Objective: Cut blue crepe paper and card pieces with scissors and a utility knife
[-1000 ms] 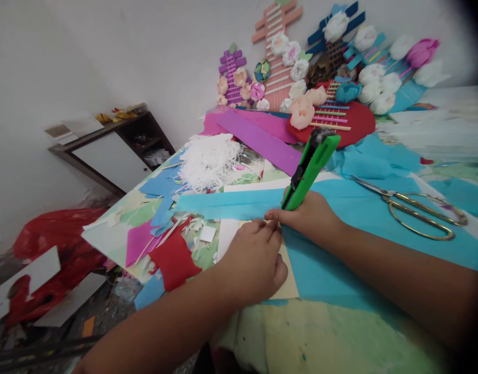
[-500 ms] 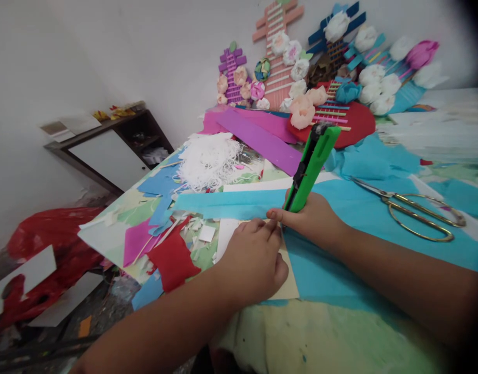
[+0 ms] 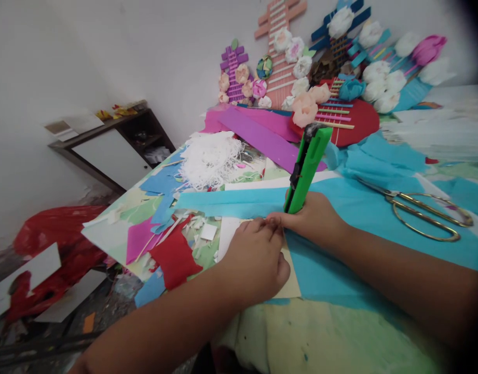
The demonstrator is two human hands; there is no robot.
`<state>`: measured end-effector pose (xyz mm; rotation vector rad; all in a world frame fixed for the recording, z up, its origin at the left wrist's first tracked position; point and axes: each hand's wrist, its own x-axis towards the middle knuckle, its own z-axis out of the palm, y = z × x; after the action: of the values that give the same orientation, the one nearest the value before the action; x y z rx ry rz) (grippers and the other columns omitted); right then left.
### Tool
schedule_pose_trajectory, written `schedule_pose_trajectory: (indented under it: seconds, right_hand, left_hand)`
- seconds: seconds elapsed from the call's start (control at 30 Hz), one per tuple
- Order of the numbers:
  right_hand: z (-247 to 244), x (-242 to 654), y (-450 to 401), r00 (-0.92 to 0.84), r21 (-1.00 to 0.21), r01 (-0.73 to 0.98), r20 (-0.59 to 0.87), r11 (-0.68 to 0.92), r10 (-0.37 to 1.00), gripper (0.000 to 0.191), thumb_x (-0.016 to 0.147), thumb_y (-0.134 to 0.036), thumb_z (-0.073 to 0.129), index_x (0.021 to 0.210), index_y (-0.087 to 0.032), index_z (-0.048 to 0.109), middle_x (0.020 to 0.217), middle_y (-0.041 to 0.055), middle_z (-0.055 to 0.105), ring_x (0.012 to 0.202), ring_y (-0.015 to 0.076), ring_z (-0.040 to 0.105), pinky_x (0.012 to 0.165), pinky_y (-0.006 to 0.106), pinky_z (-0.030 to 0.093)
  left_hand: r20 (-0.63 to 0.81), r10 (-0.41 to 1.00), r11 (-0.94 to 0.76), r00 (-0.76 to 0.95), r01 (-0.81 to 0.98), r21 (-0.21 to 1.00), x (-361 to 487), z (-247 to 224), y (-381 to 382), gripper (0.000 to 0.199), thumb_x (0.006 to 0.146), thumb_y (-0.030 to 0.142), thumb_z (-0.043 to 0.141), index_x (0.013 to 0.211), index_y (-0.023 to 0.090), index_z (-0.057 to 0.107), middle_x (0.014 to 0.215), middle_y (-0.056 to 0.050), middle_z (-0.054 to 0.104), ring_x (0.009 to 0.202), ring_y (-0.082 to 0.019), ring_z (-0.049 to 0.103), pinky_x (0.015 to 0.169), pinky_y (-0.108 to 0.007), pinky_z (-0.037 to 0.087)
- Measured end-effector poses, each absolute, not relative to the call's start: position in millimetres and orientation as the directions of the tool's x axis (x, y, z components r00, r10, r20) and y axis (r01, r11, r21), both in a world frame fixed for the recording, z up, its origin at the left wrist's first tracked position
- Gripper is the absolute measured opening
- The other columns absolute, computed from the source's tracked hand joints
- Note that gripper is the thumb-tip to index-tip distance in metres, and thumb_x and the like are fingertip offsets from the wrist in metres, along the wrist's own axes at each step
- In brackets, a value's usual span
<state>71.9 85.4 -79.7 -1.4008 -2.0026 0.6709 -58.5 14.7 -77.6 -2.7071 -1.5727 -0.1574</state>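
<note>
**Gripped green cutter [image 3: 309, 165] in right hand [image 3: 316, 217], near edge of blue sheet [image 3: 320, 265]**

Worked at a stained table [image 3: 332, 337], with a pale wall [image 3: 153, 57] ahead of both hands and a cabinet [image 3: 110, 158] well beyond the left hand [image 3: 258, 262]. Stretched the left forearm across the table's edge, with open air above both hands. Held the green cutter tilted upward, lower tip hidden behind the right hand. Rested the left hand fingers-down close against the right thumb; could not tell whether pinching anything. Counted one green cutter, one pair of scissors [image 3: 427, 208] to the right hand's right, one blue strip [image 3: 231, 201] ahead of the left hand, one string heap [image 3: 211, 160] beyond that, and one red scrap [image 3: 176, 259] to the left hand's left.
</note>
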Motion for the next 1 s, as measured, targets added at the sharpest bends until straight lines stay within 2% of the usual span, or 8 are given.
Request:
schedule_pose_trajectory:
  seconds: [0.2, 0.37, 0.47, 0.63, 0.8, 1.0]
  right_hand:
    - [-78, 73, 86, -0.274, -0.752, 0.593, 0.148, 0.288, 0.95, 0.041, 0.056, -0.057, 0.056, 0.051, -0.018, 0.044, 0.048, -0.0021, 0.047, 0.048, 0.0099, 0.041, 0.044, 0.023, 0.03]
    - [-73, 75, 90, -0.21, -0.777, 0.581, 0.146, 0.243, 0.967, 0.036, 0.069, -0.049, 0.047, 0.053, -0.017, 0.045, 0.051, 0.0009, 0.053, 0.053, 0.0123, 0.048, 0.052, 0.025, 0.035]
    - [-64, 77, 92, -0.153, -0.796, 0.575, 0.119, 0.186, 0.981, 0.029, 0.071, -0.041, 0.044, 0.054, -0.018, 0.044, 0.05, 0.0008, 0.053, 0.05, 0.0119, 0.048, 0.048, 0.024, 0.035]
    - [-59, 82, 89, -0.226, -0.854, 0.504, 0.016, 0.131, 0.974, 0.014, 0.07, -0.029, 0.044, 0.062, -0.019, 0.048, 0.049, -0.0011, 0.054, 0.04, 0.0091, 0.042, 0.04, 0.022, 0.031]
    - [-75, 81, 77, -0.199, -0.863, 0.479, 0.068, 0.157, 0.978, 0.013, 0.071, -0.03, 0.043, 0.062, -0.02, 0.045, 0.044, -0.0049, 0.044, 0.04, 0.0091, 0.041, 0.042, 0.022, 0.033]
    - [-80, 81, 70, -0.207, -0.793, 0.539, 0.201, 0.283, 0.957, 0.016, 0.073, -0.031, 0.042, 0.062, -0.02, 0.045, 0.051, -0.0024, 0.048, 0.052, 0.0114, 0.048, 0.049, 0.023, 0.036]
  left_hand:
    - [0.092, 0.861, -0.505, 0.5, 0.862, 0.041, -60, -79, 15, 0.043, 0.075, 0.026, 0.04, 0.112, 0.008, 0.05, 0.116, -0.011, 0.052, 0.107, -0.026, 0.042, 0.092, -0.042, 0.032]
    - [0.11, 0.862, -0.501, 0.495, 0.865, 0.033, -60, -80, 15, 0.046, 0.075, 0.026, 0.038, 0.116, 0.007, 0.048, 0.123, -0.01, 0.047, 0.108, -0.025, 0.041, 0.094, -0.039, 0.032]
    - [0.118, 0.864, -0.496, 0.489, 0.867, 0.04, -60, -81, 15, 0.047, 0.075, 0.027, 0.038, 0.117, 0.006, 0.048, 0.123, -0.011, 0.047, 0.108, -0.025, 0.041, 0.093, -0.04, 0.032]
    - [0.144, 0.859, -0.502, 0.491, 0.863, 0.05, -60, -81, 13, 0.047, 0.075, 0.027, 0.04, 0.116, 0.007, 0.049, 0.122, -0.011, 0.048, 0.106, -0.025, 0.042, 0.09, -0.041, 0.034]
    - [0.144, 0.859, -0.502, 0.491, 0.863, 0.054, -60, -79, 13, 0.044, 0.075, 0.027, 0.04, 0.114, 0.008, 0.05, 0.119, -0.01, 0.05, 0.102, -0.026, 0.043, 0.087, -0.042, 0.035]
    - [0.133, 0.858, -0.506, 0.496, 0.86, 0.06, -60, -77, 15, 0.044, 0.075, 0.028, 0.041, 0.113, 0.009, 0.05, 0.118, -0.009, 0.05, 0.101, -0.025, 0.043, 0.087, -0.041, 0.035]
